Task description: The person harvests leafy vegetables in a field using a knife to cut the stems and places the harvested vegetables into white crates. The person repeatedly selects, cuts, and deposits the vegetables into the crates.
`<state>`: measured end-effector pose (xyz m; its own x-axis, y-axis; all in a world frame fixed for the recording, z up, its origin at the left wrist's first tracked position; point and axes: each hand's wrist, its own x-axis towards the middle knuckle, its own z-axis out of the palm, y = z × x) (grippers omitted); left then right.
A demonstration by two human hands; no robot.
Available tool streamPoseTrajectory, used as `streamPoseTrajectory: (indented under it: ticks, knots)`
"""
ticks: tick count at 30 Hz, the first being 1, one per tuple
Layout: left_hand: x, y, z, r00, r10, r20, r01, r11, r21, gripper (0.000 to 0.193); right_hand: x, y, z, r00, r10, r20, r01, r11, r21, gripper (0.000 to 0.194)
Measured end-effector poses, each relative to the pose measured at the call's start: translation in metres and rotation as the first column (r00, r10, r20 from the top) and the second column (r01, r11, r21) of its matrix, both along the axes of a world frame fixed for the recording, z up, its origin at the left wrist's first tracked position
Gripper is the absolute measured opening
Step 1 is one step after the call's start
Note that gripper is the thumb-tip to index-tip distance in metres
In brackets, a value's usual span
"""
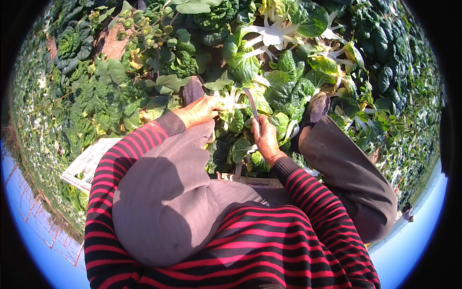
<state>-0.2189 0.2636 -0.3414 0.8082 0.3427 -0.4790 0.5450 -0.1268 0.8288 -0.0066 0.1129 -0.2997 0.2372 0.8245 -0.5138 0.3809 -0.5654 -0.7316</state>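
Observation:
My left hand closes its fingers on the pale stalks of a leafy green, between my shoes. In my right hand is a knife with a narrow, slightly curved metal blade. Its blade points away from me and lies just right of the stalks; whether it touches them, I cannot tell. The knife's handle is hidden in my fist. Around both hands are dark green, crinkled leaves with white ribs. A pale-ribbed leaf lies below and to the left of my right hand.
Splayed white stalks lie ahead. My left shoe and right shoe stand among the plants. A white slatted crate sits at left. Beneath me is a wooden edge. A metal framework stands at the far left.

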Motion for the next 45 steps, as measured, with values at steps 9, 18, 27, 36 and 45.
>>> streamPoseTrajectory:
  ticks: [9, 18, 27, 36, 45]
  knots:
    - [-0.004, -0.002, -0.01, 0.999, -0.015, 0.031, 0.014, 0.999, 0.049, 0.036, 0.054, 0.036, 0.009, 0.863, 0.501, 0.066, -0.489, 0.861, -0.14, 0.02]
    - [-0.002, 0.001, 0.001, 0.997, -0.035, 0.072, 0.028, 0.996, 0.089, 0.035, 0.057, 0.043, -0.015, 0.821, 0.57, -0.025, -0.563, 0.802, -0.201, 0.027]
    - [-0.002, 0.001, 0.001, 0.998, -0.019, 0.065, 0.013, 0.996, 0.085, 0.035, 0.051, 0.049, -0.032, 0.817, 0.552, -0.167, -0.577, 0.785, -0.227, 0.03]
    - [0.001, 0.003, 0.007, 0.999, 0.043, 0.007, -0.043, 0.999, -0.003, 0.036, 0.048, 0.061, -0.037, 0.792, 0.47, -0.389, -0.58, 0.779, -0.239, 0.031]
    - [0.005, 0.009, 0.001, 0.989, -0.147, 0.034, 0.139, 0.974, 0.178, 0.032, 0.042, -0.002, -0.029, 0.659, 0.696, -0.285, -0.748, 0.648, -0.144, 0.032]
